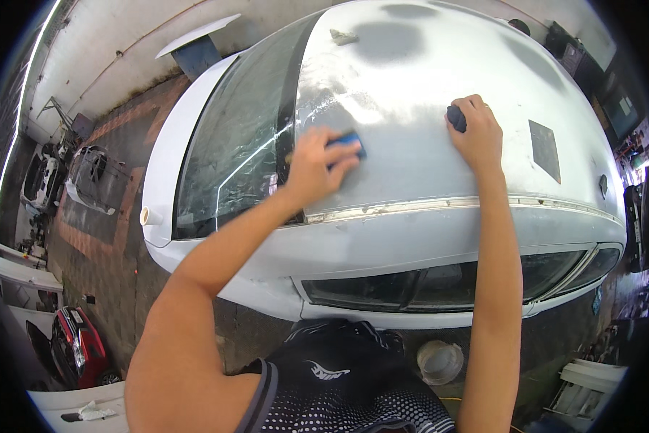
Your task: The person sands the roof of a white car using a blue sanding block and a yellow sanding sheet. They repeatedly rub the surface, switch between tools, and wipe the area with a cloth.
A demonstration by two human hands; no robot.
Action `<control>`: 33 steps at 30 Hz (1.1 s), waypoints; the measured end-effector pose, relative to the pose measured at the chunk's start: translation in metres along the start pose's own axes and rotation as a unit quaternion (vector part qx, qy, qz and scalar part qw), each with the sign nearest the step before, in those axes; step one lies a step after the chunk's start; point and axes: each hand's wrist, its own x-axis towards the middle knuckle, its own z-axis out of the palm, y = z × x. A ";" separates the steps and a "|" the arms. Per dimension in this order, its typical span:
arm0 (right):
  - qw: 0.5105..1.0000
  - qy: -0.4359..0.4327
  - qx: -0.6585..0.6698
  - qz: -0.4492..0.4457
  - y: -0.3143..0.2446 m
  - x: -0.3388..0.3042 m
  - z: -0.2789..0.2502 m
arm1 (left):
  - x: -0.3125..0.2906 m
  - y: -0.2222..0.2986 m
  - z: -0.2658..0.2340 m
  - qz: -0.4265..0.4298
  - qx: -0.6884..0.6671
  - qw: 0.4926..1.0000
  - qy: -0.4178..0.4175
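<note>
A white car roof point(411, 94) with grey patches lies under both hands. My left hand point(321, 162), a little blurred, is closed round a flat blue block point(354, 144), probably a sanding block, against the grey roof area beside the windshield point(245, 130). Farther right, my right hand point(477, 133) grips a dark blue, rounded lump point(455, 118), resting on the roof; whether it is a sponge or a wadded cloth I cannot tell. A dark grey rectangular sheet point(545, 151) lies flat to the right of that hand. Near the windshield's top sits a crumpled greyish piece point(344, 37).
The side windows point(425, 289) run along the near side. A pale cup point(150, 216) stands on the hood end. Below the car, a whitish bucket point(440, 362) is on the floor. Loose car parts point(97, 180) and a red car part point(79, 346) are at left.
</note>
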 end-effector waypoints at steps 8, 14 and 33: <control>0.999 0.013 0.042 -0.025 -0.007 0.008 0.004 | 0.064 -0.087 0.029 -0.183 0.193 0.963 0.037; 1.000 0.006 -0.015 -0.004 0.008 -0.002 0.005 | 0.011 -0.019 0.002 0.031 -0.018 0.999 0.015; 0.999 0.019 0.016 -0.031 -0.007 0.010 0.010 | 0.073 -0.077 0.026 -0.156 0.229 0.960 0.046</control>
